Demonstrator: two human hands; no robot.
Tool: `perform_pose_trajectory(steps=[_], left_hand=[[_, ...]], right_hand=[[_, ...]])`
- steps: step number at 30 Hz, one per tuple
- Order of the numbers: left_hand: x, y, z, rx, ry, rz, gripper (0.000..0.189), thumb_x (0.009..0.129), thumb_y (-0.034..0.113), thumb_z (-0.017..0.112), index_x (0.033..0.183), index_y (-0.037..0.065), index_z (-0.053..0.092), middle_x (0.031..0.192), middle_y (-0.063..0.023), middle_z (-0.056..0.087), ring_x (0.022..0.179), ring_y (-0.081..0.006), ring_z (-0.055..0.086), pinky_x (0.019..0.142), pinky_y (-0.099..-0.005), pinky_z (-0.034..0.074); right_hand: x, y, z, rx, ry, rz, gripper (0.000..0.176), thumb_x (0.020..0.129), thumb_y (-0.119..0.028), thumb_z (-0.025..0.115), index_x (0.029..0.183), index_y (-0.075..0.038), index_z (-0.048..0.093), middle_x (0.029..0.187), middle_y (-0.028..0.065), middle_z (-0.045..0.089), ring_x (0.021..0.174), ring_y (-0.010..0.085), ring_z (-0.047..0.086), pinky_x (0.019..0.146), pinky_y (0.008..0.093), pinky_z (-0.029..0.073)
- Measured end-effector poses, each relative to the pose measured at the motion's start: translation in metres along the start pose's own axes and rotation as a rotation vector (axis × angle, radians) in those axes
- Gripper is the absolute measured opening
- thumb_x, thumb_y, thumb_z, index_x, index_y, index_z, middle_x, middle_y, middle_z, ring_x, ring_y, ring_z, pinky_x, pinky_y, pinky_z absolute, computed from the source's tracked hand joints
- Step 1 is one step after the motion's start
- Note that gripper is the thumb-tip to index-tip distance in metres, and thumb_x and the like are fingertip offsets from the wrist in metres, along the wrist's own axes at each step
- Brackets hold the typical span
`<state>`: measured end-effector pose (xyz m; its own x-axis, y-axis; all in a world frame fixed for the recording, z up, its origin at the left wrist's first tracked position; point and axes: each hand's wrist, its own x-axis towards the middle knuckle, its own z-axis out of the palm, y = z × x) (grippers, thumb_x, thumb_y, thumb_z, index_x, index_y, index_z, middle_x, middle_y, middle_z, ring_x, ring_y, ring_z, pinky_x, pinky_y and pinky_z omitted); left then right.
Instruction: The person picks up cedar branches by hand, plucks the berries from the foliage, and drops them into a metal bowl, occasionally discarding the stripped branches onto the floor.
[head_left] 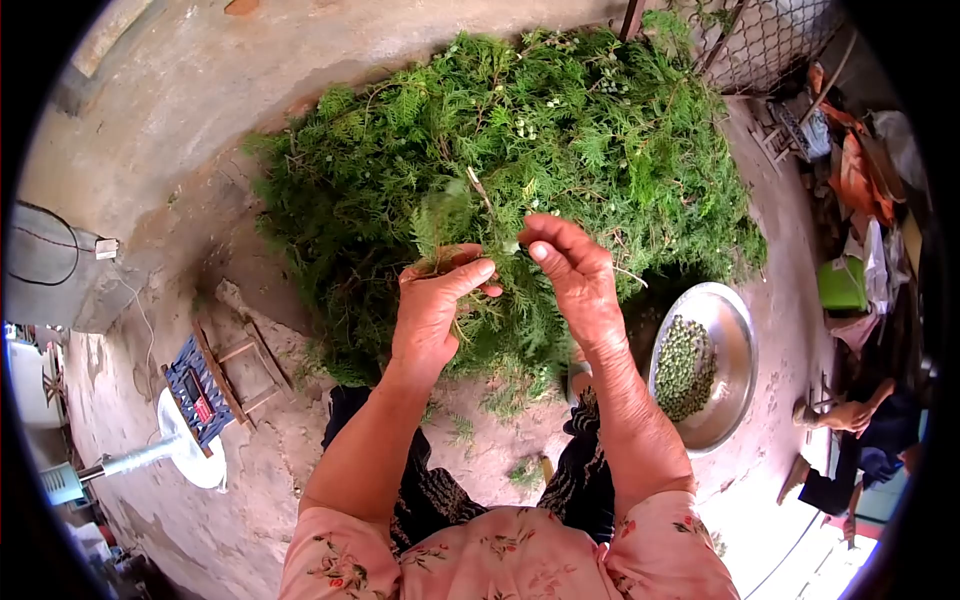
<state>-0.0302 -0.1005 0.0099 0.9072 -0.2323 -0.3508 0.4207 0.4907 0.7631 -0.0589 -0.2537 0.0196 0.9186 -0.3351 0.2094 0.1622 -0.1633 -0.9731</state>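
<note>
My left hand [428, 305] is closed in a pinch around a green conifer sprig [440, 222], whose feathery tip points up and looks blurred. Close by on the right, my right hand [580, 280] has its thumb and forefinger pressed together near the sprig; what lies between them is too small to make out. Both hands are above the near side of a big heap of conifer branches [620, 160], which carries small pale green cones in places. A metal basin [738, 345] stands to the right of my right forearm, partly filled with small green cones [682, 370].
On the left are a stool with a woven seat [200, 390] and a pedestal fan's white base [192, 455]. A wire mesh [780, 40] is at the back right. Bags and cloths [865, 180] crowd the right side, near another person's foot [850, 415].
</note>
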Motion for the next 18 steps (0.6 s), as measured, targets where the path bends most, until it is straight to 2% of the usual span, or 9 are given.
perform_pose_trajectory(steps=[2, 3, 6, 7, 9, 13, 15, 16, 18], left_hand=[[0.0, 0.0, 0.0, 0.058, -0.029, -0.022, 0.018, 0.073, 0.002, 0.069, 0.09, -0.002, 0.063, 0.079, -0.0094, 0.064, 0.069, -0.0179, 0.062, 0.057, -0.0284, 0.05], [-0.001, 0.0, 0.0, 0.087, -0.043, -0.032, 0.019, 0.072, 0.002, 0.07, 0.089, -0.003, 0.063, 0.08, -0.0096, 0.064, 0.07, -0.017, 0.062, 0.057, -0.028, 0.05], [-0.002, -0.001, 0.004, 0.122, -0.082, -0.032, 0.016, 0.072, 0.004, 0.071, 0.085, -0.003, 0.064, 0.077, -0.0079, 0.063, 0.065, -0.0152, 0.059, 0.053, -0.0271, 0.048], [-0.001, -0.002, 0.004, 0.123, -0.082, -0.033, 0.016, 0.072, 0.004, 0.071, 0.085, -0.003, 0.064, 0.077, -0.0079, 0.063, 0.065, -0.0152, 0.059, 0.053, -0.0271, 0.048], [0.0, -0.006, 0.003, 0.159, -0.105, -0.014, 0.015, 0.072, 0.008, 0.071, 0.084, 0.001, 0.064, 0.071, -0.0044, 0.06, 0.054, -0.0131, 0.053, 0.048, -0.0273, 0.043], [-0.006, -0.004, 0.003, 0.194, -0.174, -0.011, 0.013, 0.073, 0.01, 0.071, 0.079, 0.002, 0.063, 0.066, -0.0028, 0.058, 0.05, -0.0114, 0.049, 0.045, -0.026, 0.038], [-0.01, 0.002, 0.006, 0.176, -0.204, -0.045, 0.014, 0.073, 0.012, 0.071, 0.077, 0.002, 0.061, 0.064, -0.0028, 0.058, 0.049, -0.0107, 0.048, 0.043, -0.0246, 0.034], [-0.01, 0.002, 0.008, 0.149, -0.185, -0.067, 0.013, 0.072, 0.006, 0.07, 0.083, 0.002, 0.064, 0.069, -0.0025, 0.062, 0.048, -0.0086, 0.047, 0.04, -0.0227, 0.032], [-0.011, 0.001, 0.008, 0.163, -0.213, -0.064, 0.014, 0.072, 0.007, 0.07, 0.084, 0.002, 0.064, 0.07, -0.0029, 0.063, 0.048, -0.0086, 0.047, 0.04, -0.0229, 0.032]], right_hand=[[0.001, -0.005, -0.002, 0.3, -0.209, 0.291, 0.022, 0.083, -0.005, 0.06, 0.105, -0.002, 0.062, 0.099, 0.0054, 0.061, 0.088, 0.0131, 0.055, 0.083, 0.0246, 0.043], [0.0, -0.003, -0.002, 0.302, -0.208, 0.293, 0.022, 0.083, -0.005, 0.06, 0.105, -0.002, 0.062, 0.099, 0.0054, 0.061, 0.088, 0.0131, 0.055, 0.083, 0.0246, 0.043], [-0.001, 0.0, -0.003, 0.12, -0.318, 0.074, 0.023, 0.083, -0.004, 0.06, 0.106, -0.002, 0.062, 0.092, 0.0057, 0.06, 0.083, 0.0124, 0.056, 0.077, 0.0241, 0.045], [-0.002, 0.001, -0.003, 0.121, -0.317, 0.075, 0.023, 0.083, -0.004, 0.06, 0.106, -0.002, 0.062, 0.092, 0.0057, 0.06, 0.083, 0.0124, 0.056, 0.077, 0.0241, 0.045], [-0.003, 0.004, -0.003, 0.087, -0.309, 0.044, 0.019, 0.084, -0.006, 0.06, 0.102, -0.002, 0.063, 0.087, 0.0046, 0.059, 0.081, 0.0129, 0.055, 0.075, 0.0237, 0.044], [-0.007, 0.003, -0.003, 0.053, -0.3, 0.121, 0.017, 0.086, -0.015, 0.059, 0.095, -0.001, 0.063, 0.082, 0.0033, 0.059, 0.075, 0.0118, 0.054, 0.07, 0.0236, 0.044], [-0.011, 0.001, -0.004, 0.536, -0.252, 0.627, 0.022, 0.089, -0.024, 0.056, 0.089, -0.003, 0.062, 0.078, 0.0016, 0.058, 0.069, 0.0107, 0.051, 0.064, 0.0238, 0.043], [-0.012, 0.009, -0.002, 0.713, -0.224, 0.637, 0.025, 0.09, -0.027, 0.053, 0.09, -0.003, 0.06, 0.077, 0.0015, 0.057, 0.064, 0.0105, 0.049, 0.06, 0.0252, 0.043], [-0.011, 0.007, -0.005, 0.742, -0.186, 0.672, 0.025, 0.09, -0.027, 0.052, 0.091, -0.002, 0.059, 0.076, 0.0022, 0.057, 0.065, 0.0116, 0.051, 0.061, 0.0257, 0.043]])
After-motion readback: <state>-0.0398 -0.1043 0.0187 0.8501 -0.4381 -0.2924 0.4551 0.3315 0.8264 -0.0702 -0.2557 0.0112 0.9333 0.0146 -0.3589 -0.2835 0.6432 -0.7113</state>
